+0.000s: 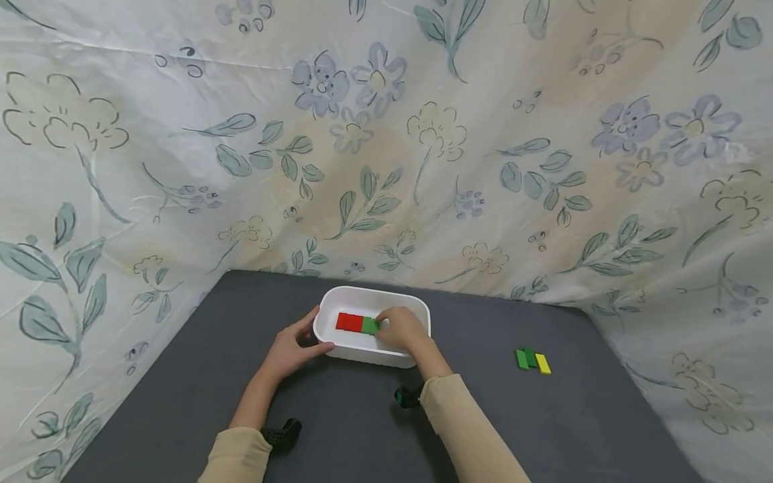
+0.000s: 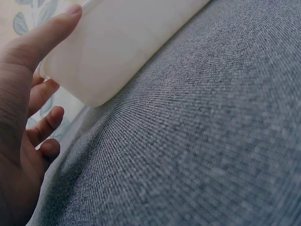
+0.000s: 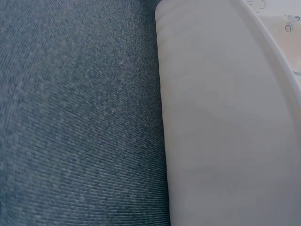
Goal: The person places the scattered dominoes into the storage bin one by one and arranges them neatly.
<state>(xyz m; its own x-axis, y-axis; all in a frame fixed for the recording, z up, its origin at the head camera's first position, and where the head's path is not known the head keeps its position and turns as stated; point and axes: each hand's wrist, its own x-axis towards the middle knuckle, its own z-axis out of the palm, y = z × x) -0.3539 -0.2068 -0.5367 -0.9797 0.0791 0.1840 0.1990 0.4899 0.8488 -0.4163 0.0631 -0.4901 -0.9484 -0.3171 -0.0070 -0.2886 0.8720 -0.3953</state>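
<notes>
A white rectangular tub (image 1: 368, 355) stands on the dark grey cloth. My left hand (image 1: 288, 350) holds its left end, thumb along the near side and fingers round the corner; the left wrist view shows the thumb (image 2: 56, 30) at the rim. Inside, red tiles (image 1: 349, 322) lie in a row with green tiles (image 1: 366, 325) at their right end. Reaching over the near rim, my right hand (image 1: 401, 327) pinches the rightmost green tile, its fingertips partly covering it. The right wrist view has only the tub's outer wall (image 3: 225, 117) and the cloth, with the hand out of sight.
Two green tiles (image 1: 527, 358) and a yellow tile (image 1: 543, 364) lie on the table (image 1: 483, 416) to the right of the tub. A flower-patterned curtain (image 1: 374, 134) hangs behind the table and along its sides.
</notes>
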